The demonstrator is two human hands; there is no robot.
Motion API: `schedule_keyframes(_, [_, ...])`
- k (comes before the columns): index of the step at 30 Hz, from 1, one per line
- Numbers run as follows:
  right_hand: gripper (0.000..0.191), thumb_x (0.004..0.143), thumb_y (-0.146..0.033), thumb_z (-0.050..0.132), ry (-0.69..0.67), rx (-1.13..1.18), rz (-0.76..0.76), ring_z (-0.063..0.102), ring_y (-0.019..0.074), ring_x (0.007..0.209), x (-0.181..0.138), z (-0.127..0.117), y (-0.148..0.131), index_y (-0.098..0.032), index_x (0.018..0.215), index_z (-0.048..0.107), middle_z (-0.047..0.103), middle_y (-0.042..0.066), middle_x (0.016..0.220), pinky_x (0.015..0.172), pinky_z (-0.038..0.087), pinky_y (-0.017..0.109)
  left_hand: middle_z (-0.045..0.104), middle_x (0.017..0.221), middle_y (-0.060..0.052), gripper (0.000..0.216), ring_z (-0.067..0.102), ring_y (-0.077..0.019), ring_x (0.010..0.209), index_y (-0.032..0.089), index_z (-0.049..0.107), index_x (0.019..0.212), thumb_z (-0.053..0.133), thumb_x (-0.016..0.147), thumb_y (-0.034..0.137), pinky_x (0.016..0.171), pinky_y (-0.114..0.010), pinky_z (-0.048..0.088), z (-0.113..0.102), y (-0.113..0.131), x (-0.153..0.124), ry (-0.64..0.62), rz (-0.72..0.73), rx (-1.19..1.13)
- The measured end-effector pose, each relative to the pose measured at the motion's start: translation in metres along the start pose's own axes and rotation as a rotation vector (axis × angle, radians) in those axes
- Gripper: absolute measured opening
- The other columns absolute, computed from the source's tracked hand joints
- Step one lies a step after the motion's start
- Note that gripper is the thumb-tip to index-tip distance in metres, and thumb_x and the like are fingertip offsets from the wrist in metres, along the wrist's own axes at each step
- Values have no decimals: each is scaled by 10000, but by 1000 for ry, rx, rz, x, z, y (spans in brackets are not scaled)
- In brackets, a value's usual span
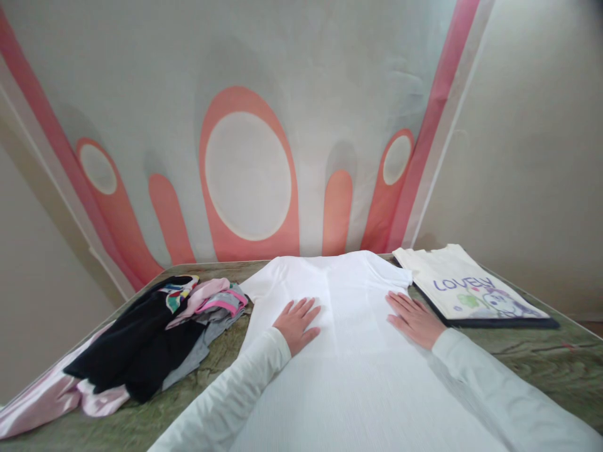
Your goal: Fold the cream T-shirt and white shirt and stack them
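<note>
A white short-sleeved shirt (339, 376) lies spread over the middle of the table, its shoulder end at the far edge. My left hand (298, 326) rests on it left of centre, palm down with the fingers apart. Near the shirt's right side, below the sleeve, my right hand (415, 319) lies flat, its fingers stretched out. Neither hand grips the cloth. The near end of the shirt runs out of view at the bottom, and my forearms cover parts of it.
On the left is a loose heap of clothes (141, 339), black, pink and grey. A folded cream shirt (464, 279) with "LOVELY" print lies on a dark folded piece at the right. The wood-patterned table (541, 370) meets a wall (367, 75) with pink shapes.
</note>
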State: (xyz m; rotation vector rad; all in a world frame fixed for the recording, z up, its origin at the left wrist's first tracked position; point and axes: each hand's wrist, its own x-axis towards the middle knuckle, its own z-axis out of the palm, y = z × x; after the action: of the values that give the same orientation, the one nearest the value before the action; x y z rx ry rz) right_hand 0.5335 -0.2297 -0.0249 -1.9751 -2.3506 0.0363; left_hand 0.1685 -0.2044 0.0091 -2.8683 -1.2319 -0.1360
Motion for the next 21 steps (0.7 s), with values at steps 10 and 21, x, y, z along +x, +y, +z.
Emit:
schedule_keyframes(10, [578, 848, -535, 222, 94, -62, -43, 215, 237, 1288, -4, -5, -3, -236, 1336, 300, 263, 30, 1411, 1031, 145, 496, 232, 1415, -53, 546, 209, -189, 1288, 192, 162, 1376, 250, 886, 416, 1058, -405, 86, -14, 17, 0, -36, 298, -107])
schedule_keyframes(21, [561, 872, -513, 226, 4, 114, -295, 160, 221, 1305, -33, -33, -61, -250, 1368, 220, 203, 30, 1433, 1044, 169, 422, 138, 1439, -40, 635, 170, -249, 1297, 244, 151, 1381, 235, 849, 580, 1043, -447, 102, -13, 24, -2, -65, 277, -117])
